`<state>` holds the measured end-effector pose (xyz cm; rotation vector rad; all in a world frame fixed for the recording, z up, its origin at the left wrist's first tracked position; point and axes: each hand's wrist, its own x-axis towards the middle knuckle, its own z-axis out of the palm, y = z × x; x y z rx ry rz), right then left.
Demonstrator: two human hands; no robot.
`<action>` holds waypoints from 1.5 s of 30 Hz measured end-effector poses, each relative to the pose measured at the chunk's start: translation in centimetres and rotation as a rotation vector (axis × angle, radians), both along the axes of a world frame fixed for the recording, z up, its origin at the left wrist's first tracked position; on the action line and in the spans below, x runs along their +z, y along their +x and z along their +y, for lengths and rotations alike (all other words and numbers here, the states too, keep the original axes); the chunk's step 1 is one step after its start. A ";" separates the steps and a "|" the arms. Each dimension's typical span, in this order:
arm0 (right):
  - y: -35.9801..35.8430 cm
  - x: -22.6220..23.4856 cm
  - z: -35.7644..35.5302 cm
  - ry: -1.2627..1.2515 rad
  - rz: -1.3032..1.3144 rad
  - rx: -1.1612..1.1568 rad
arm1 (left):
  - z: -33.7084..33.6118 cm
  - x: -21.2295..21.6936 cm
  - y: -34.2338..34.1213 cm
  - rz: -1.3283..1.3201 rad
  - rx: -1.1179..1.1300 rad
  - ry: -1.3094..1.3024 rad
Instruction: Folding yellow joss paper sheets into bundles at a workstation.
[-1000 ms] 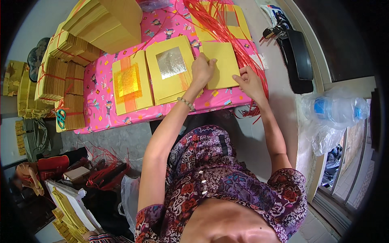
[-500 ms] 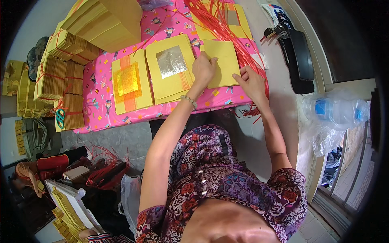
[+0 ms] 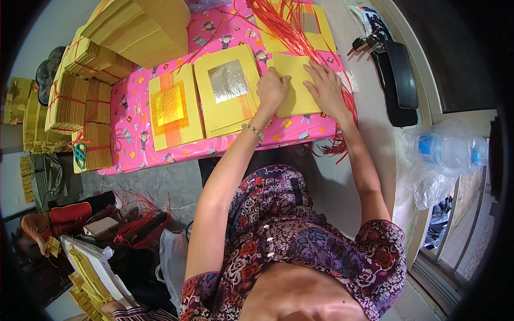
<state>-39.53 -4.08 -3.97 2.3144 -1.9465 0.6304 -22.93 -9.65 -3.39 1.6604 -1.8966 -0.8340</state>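
Observation:
Under both hands lies a stack of plain yellow paper sheets at the table's right front. My left hand is closed at its left edge, fingers curled and thumb over the paper; the fingertips are partly hidden. My right hand rests flat on its right part, fingers stretched toward the far edge. Left of it sits a yellow paper pile with a silver foil square. Farther left is another pile with a gold foil square on an orange patch.
Red plastic strands trail down the table's right side over another silver-square pile. Tied bundles of yellow paper stack up at the left, with green-handled scissors beside them. The pink patterned tablecloth covers the table.
My right hand has moved from the stack's lower right corner up and left, and now lies flat on the paper. My left hand stays at the left edge.

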 end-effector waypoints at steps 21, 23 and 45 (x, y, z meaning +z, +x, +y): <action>1.3 3.2 0.1 -0.071 0.018 0.001 | 6.8 2.7 11.2 0.106 -0.192 -0.317; 2.6 5.1 0.3 -0.158 -0.062 0.082 | 7.4 2.5 13.2 0.062 -0.176 -0.340; 8.8 3.6 -0.8 0.231 -0.052 0.636 | 7.3 0.5 16.8 -0.093 -0.200 -0.552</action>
